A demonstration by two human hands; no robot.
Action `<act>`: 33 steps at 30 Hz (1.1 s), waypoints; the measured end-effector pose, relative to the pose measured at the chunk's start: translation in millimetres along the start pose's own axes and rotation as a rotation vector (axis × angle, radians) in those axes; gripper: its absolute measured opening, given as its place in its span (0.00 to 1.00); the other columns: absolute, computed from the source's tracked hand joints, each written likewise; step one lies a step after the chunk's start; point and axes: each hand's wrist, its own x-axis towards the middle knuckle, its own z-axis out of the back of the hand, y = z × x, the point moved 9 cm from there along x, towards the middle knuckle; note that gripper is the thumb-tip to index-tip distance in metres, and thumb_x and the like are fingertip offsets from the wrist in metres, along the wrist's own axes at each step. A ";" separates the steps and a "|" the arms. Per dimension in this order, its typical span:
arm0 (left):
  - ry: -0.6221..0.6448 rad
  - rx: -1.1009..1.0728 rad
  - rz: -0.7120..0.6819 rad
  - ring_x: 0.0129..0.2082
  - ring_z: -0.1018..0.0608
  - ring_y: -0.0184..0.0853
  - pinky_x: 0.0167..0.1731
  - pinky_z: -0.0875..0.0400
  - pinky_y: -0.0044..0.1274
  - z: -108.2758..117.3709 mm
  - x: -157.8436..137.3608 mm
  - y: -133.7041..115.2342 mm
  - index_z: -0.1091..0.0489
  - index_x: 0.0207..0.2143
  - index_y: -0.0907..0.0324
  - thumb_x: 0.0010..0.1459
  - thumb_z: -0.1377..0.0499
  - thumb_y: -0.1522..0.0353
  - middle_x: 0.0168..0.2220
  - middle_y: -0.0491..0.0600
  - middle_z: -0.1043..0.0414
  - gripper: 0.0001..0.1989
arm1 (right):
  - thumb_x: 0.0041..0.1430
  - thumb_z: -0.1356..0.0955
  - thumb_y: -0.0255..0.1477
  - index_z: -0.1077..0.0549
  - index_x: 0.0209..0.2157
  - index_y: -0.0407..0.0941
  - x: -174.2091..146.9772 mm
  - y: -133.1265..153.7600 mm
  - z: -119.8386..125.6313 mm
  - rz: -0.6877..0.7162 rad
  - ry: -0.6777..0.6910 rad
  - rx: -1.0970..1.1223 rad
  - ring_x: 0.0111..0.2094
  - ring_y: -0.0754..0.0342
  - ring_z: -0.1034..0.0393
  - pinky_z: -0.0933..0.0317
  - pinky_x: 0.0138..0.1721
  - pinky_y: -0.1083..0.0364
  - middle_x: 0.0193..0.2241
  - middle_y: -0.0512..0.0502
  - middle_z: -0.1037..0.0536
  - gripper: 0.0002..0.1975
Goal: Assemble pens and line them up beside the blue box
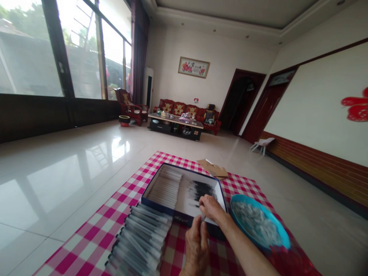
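While the two hands meet at the lower centre of the frame, by the near edge of a shallow box (pixel 184 194), I see the left hand (pixel 197 243) with thumb and finger drawn narrow around a small pale piece (pixel 203 217), of which only a sliver shows. The right hand (pixel 212 207) curls just above it, and from where I stand I can't tell what its fingers hold. Slim clear tubes (pixel 163 188) lie side by side in the box's left half, thin dark pieces (pixel 201 188) in its right. At the lower left, a heap of pen-like sticks (pixel 143 241) spreads over the checked cloth (pixel 96 234); at the lower right, a blue basin (pixel 284 234) holds whitish pieces (pixel 255 220). They all look like light, stiff plastic to me, smooth enough to roll or slip, and perhaps easily cracked if bent. I'd take a tube by its middle, and the pale piece lightly by its sides, between fingertips.
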 end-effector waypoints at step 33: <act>0.389 -0.010 -0.486 0.43 0.21 0.35 0.44 0.27 0.25 -29.0 -34.7 -50.6 0.35 0.54 0.58 0.65 0.53 0.70 0.45 0.55 0.24 0.18 | 0.55 0.33 0.40 0.46 0.61 0.48 -196.7 -62.8 69.2 -0.356 -1.012 1.162 0.31 0.52 0.29 0.31 0.35 0.52 0.34 0.47 0.26 0.35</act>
